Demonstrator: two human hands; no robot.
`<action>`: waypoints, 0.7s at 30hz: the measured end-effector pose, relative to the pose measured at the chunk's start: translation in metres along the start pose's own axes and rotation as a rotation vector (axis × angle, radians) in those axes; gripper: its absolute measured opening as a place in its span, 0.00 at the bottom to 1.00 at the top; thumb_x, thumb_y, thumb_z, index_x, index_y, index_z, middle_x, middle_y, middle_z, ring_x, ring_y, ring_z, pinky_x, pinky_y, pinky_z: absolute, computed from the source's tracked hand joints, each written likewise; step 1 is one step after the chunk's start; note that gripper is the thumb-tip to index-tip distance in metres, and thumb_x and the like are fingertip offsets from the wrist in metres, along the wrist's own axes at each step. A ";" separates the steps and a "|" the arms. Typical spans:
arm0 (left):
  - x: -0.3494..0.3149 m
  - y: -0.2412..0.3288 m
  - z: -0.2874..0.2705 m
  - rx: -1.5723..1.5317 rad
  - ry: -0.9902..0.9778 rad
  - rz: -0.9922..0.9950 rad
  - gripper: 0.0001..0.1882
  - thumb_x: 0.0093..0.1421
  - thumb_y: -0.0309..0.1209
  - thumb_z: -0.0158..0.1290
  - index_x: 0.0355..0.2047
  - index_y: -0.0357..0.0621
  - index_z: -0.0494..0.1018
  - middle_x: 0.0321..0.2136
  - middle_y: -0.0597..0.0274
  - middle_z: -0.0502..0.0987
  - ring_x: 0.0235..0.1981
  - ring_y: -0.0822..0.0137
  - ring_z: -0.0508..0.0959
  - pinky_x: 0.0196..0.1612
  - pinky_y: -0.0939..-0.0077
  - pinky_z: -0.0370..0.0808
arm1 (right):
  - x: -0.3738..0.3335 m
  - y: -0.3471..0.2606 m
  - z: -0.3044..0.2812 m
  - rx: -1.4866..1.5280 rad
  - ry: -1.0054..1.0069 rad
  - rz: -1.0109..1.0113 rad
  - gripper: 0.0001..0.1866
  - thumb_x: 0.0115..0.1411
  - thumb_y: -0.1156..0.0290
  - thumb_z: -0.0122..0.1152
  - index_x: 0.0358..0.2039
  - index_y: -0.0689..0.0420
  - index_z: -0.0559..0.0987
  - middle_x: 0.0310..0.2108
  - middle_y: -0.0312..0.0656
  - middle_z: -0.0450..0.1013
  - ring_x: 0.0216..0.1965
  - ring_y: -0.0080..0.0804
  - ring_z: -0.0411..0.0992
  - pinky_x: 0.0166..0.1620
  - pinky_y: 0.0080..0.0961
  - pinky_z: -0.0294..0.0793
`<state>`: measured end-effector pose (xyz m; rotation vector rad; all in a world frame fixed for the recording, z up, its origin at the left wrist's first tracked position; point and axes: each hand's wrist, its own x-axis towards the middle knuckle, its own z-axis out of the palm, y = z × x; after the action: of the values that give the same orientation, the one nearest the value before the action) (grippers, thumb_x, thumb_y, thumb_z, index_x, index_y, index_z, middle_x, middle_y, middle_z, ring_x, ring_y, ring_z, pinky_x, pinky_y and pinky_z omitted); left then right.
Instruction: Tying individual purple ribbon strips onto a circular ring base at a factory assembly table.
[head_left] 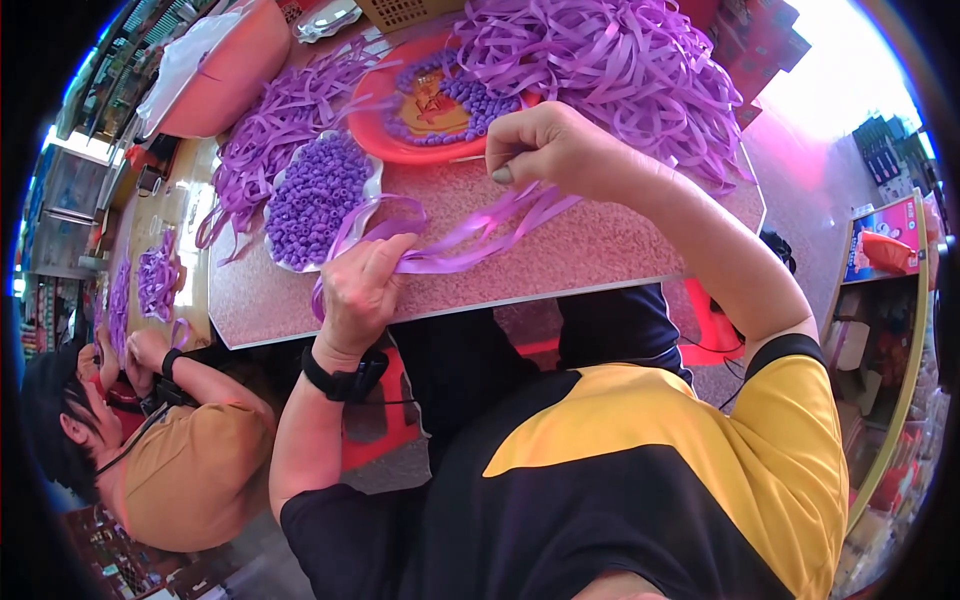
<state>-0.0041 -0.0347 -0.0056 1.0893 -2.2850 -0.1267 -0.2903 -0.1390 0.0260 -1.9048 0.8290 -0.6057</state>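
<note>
Purple ribbon point(440, 265); narrow, glossy (loosely looped)

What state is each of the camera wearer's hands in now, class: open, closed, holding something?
Left hand: closed, holding purple ribbon.
Right hand: closed, fingers curled; whether it holds anything cannot be told.

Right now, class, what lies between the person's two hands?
The head view shows purple ribbons over the speckled tabletop between the left hand and right hand.
</note>
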 end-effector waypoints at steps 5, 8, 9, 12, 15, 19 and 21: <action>0.000 -0.003 0.001 -0.013 0.040 0.025 0.12 0.60 0.24 0.56 0.44 0.35 0.78 0.33 0.48 0.81 0.33 0.50 0.82 0.37 0.65 0.77 | -0.002 -0.003 0.018 -0.281 0.033 -0.109 0.05 0.53 0.73 0.67 0.31 0.59 0.81 0.26 0.39 0.77 0.29 0.28 0.75 0.37 0.27 0.73; 0.003 -0.003 0.003 0.028 0.085 0.075 0.13 0.57 0.24 0.58 0.43 0.37 0.76 0.29 0.52 0.79 0.28 0.52 0.80 0.31 0.62 0.74 | 0.000 0.002 0.023 -0.636 -0.043 -0.290 0.07 0.50 0.75 0.68 0.31 0.58 0.81 0.29 0.39 0.78 0.32 0.32 0.77 0.37 0.27 0.73; 0.003 -0.003 0.003 0.028 0.084 0.070 0.13 0.57 0.24 0.58 0.43 0.37 0.76 0.29 0.52 0.79 0.28 0.52 0.80 0.31 0.62 0.74 | -0.001 0.001 0.021 -0.634 -0.047 -0.291 0.07 0.50 0.75 0.68 0.31 0.58 0.81 0.29 0.39 0.78 0.32 0.32 0.77 0.37 0.27 0.73; 0.003 -0.002 0.004 0.031 0.080 0.073 0.13 0.57 0.24 0.58 0.43 0.37 0.76 0.29 0.52 0.79 0.29 0.52 0.80 0.31 0.62 0.75 | -0.003 -0.010 0.007 -0.278 0.028 -0.013 0.06 0.52 0.79 0.66 0.32 0.58 0.81 0.27 0.35 0.77 0.31 0.22 0.74 0.37 0.23 0.72; 0.005 -0.001 0.005 0.034 0.060 0.072 0.14 0.56 0.24 0.58 0.44 0.37 0.76 0.29 0.53 0.79 0.29 0.53 0.80 0.31 0.62 0.75 | 0.000 0.007 0.002 0.203 -0.103 -0.001 0.06 0.54 0.80 0.65 0.33 0.60 0.81 0.26 0.31 0.75 0.31 0.17 0.72 0.35 0.22 0.71; 0.002 -0.004 0.007 0.045 0.039 0.058 0.15 0.55 0.23 0.58 0.44 0.38 0.76 0.28 0.53 0.79 0.28 0.54 0.80 0.30 0.62 0.74 | -0.011 -0.006 0.003 0.059 -0.118 0.068 0.06 0.53 0.80 0.63 0.33 0.60 0.79 0.25 0.32 0.75 0.28 0.19 0.72 0.33 0.23 0.70; 0.001 -0.004 0.007 0.052 0.031 0.063 0.15 0.54 0.22 0.58 0.44 0.38 0.76 0.28 0.54 0.78 0.27 0.54 0.79 0.30 0.62 0.74 | -0.022 -0.006 0.002 -0.200 -0.020 -0.043 0.06 0.53 0.80 0.62 0.32 0.60 0.79 0.23 0.35 0.75 0.27 0.22 0.73 0.32 0.24 0.70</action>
<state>-0.0053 -0.0389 -0.0123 1.0365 -2.3040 -0.0256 -0.3016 -0.1196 0.0292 -2.1111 0.8639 -0.5457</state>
